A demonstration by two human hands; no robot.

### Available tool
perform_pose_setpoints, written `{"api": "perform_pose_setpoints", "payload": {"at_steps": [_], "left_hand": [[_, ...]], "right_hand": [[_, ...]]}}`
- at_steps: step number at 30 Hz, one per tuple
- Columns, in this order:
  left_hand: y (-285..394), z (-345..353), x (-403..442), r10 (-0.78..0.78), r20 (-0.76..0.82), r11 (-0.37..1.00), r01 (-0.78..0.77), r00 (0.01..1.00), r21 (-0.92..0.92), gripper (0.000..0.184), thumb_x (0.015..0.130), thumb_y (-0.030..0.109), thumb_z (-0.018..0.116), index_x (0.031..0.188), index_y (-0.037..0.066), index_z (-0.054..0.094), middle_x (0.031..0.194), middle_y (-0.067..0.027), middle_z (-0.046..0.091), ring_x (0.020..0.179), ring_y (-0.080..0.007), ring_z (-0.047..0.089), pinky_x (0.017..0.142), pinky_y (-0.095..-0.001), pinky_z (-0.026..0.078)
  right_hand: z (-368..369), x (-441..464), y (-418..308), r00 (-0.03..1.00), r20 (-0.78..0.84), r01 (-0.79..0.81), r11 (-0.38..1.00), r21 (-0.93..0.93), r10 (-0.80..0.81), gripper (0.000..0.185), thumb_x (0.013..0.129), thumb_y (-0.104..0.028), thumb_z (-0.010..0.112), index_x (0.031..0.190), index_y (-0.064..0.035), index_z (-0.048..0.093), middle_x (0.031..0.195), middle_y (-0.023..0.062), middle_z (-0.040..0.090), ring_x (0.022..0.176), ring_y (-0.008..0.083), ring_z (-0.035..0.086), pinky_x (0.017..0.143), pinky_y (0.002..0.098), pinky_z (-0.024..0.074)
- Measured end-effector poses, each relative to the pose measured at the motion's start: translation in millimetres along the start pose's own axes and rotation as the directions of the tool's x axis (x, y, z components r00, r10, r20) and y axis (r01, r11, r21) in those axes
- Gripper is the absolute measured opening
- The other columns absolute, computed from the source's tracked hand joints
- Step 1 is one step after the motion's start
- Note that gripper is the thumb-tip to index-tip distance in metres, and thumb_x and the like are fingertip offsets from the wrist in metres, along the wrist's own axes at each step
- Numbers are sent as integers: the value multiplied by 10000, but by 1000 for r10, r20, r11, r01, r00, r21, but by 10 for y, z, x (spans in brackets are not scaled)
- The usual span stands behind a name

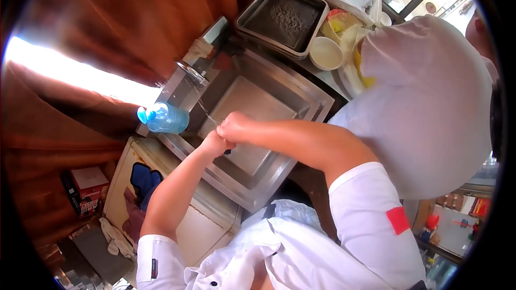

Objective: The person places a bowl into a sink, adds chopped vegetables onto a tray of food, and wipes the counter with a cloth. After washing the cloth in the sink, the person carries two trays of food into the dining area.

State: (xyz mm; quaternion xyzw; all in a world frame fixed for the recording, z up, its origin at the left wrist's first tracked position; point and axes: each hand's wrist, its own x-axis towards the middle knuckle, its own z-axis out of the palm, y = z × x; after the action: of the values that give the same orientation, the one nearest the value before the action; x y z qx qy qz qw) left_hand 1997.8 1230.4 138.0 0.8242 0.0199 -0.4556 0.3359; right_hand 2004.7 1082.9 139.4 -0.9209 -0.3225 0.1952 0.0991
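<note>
Both of my hands are together over the steel sink [258, 102], under a thin stream of water from the tap [192, 73]. My left hand [216, 144] is closed, its fingers pressed against the other hand. Touching it from the right, my right hand [235, 127] is closed too. A small dark bit of something shows just below them, too little to make out. A clear blue bottle [167, 118] with blue caps stands on the sink's left rim, a short way left of my hands.
Stacked metal trays [282, 19] sit behind the sink, beside a white bowl [325, 53]. A person in white [430, 107] stands close on the right. Below left is a white cabinet [201, 220] with cloths on it. Brown curtains [118, 16] hang behind.
</note>
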Motion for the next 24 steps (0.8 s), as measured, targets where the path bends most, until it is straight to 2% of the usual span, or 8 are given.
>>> {"api": "perform_pose_setpoints", "payload": {"at_steps": [2,3,4,10,14,17,23,24], "left_hand": [[-344,90,416,257,-97,949,-233,961,211,354,732,192,811,1048,86,692,908,-75,717,810,-213,674,706,-367,538],[-462,121,567,387,-124,887,-332,914,319,368,716,200,826,1041,83,700,941,-93,734,858,-236,696,751,-383,552],[-344,103,542,272,-106,858,-191,956,478,408,729,309,796,1064,92,712,1038,-133,731,1013,-270,690,887,-390,535],[-107,198,339,229,-250,783,-25,941,621,403,775,422,716,1041,119,714,1008,-131,736,989,-320,692,831,-424,559],[-120,210,258,323,-266,714,-49,908,699,323,788,340,686,1033,130,690,955,-137,740,907,-320,714,789,-429,570],[-110,173,195,378,-198,606,-81,904,791,239,813,270,634,994,120,677,914,-140,740,854,-318,721,757,-419,574],[-370,102,261,586,-38,390,-241,809,889,160,814,212,613,934,107,618,830,-119,730,766,-302,725,670,-408,568],[-396,85,258,615,-9,363,-273,788,891,149,817,209,610,927,107,612,822,-113,728,761,-296,725,658,-406,566]], "right_hand": [[-3,30,4,984,103,-150,987,58,144,405,971,-244,373,922,-107,751,993,79,744,918,320,702,816,446,564],[50,69,31,983,96,-160,986,36,156,375,961,-238,403,927,-111,754,997,80,744,927,313,703,814,440,566],[138,117,56,982,90,-170,985,17,168,344,951,-231,433,933,-116,757,1000,81,744,935,306,705,813,434,567],[172,50,33,953,147,-271,962,19,266,188,838,-199,630,956,-153,768,1033,73,747,986,250,710,829,383,570],[449,156,65,943,132,-320,942,105,306,198,790,-217,663,936,-141,774,1009,86,749,987,252,711,815,379,569],[575,224,48,891,281,-421,880,221,356,280,731,-210,712,985,-105,768,1071,120,732,1029,264,699,861,391,560],[674,151,58,962,264,-184,879,441,69,203,686,-205,707,853,-104,764,892,146,729,832,293,698,742,414,546],[855,159,102,965,251,-220,775,592,83,150,683,-183,703,767,-60,716,723,121,687,650,263,640,610,405,520]]}}
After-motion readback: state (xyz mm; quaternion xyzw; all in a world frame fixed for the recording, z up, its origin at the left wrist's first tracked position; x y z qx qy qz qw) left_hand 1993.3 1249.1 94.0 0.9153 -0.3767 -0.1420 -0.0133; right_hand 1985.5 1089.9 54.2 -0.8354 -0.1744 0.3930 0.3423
